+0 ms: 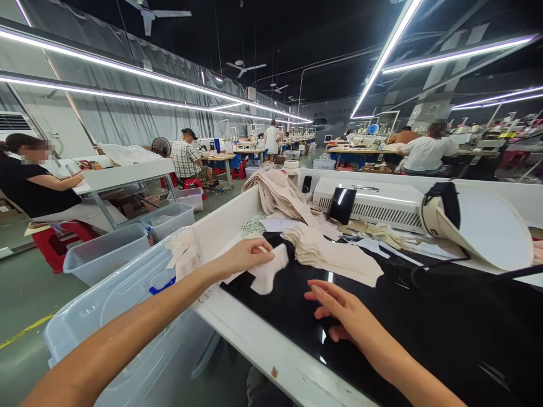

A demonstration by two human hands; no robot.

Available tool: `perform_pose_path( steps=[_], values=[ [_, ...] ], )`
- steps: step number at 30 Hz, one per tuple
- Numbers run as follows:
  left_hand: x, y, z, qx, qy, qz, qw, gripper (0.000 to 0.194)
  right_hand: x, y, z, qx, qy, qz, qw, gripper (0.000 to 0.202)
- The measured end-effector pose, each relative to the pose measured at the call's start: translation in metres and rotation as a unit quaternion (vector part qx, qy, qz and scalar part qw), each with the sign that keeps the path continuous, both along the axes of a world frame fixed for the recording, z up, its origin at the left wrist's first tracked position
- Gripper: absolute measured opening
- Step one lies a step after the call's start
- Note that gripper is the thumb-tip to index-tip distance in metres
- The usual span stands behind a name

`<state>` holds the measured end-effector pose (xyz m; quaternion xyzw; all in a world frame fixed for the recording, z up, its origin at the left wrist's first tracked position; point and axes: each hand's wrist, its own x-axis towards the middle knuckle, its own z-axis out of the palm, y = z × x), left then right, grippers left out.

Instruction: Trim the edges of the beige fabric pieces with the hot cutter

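Note:
My left hand (250, 254) pinches a small cream fabric piece (268, 275) between thumb and fingers, near the left end of a glossy black board (292, 311). Over that same board my right hand (339, 314) hovers with fingers apart and nothing in them. A fanned stack of cream fabric pieces (333, 254) lies just beyond both hands. Behind it, a larger heap of pale fabric (278, 195) drapes over the table's raised edge. More small cream pieces (184, 249) rest on a plastic lid to the left of my left forearm.
A white vented machine (377, 200) stands at the table's back, with a dark phone-like device (343, 205) leaning on it. Right of it is a white lamp-like shade (492, 226). A clear plastic bin (123, 322) sits to the left. People work at other tables.

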<state>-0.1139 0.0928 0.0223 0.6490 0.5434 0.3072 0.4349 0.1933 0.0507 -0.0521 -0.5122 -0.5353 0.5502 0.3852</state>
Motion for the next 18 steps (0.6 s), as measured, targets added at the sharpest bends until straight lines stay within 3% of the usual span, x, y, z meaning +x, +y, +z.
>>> perform_pose_path(
  steps=[2,4,7,12,18],
  values=[
    [0.021,-0.016,-0.005,-0.042,-0.045,-0.039,0.997,0.058,-0.005,-0.012,0.003,-0.088,0.067,0.013,0.994,0.062],
    [0.040,-0.028,-0.013,-0.080,-0.083,-0.066,0.991,0.060,-0.005,-0.020,0.005,-0.128,0.102,0.034,0.986,0.058],
    [0.063,-0.037,-0.027,-0.126,-0.134,-0.069,0.981,0.065,0.003,-0.025,0.004,-0.125,0.106,0.043,0.985,0.061],
    [0.087,-0.036,-0.050,-0.164,-0.196,-0.014,0.967,0.058,0.019,-0.029,-0.004,-0.119,0.082,0.044,0.989,0.068],
    [0.100,-0.033,-0.053,-0.180,-0.209,0.005,0.961,0.041,0.029,-0.036,-0.005,-0.130,0.045,0.070,0.988,0.067]
  ],
)
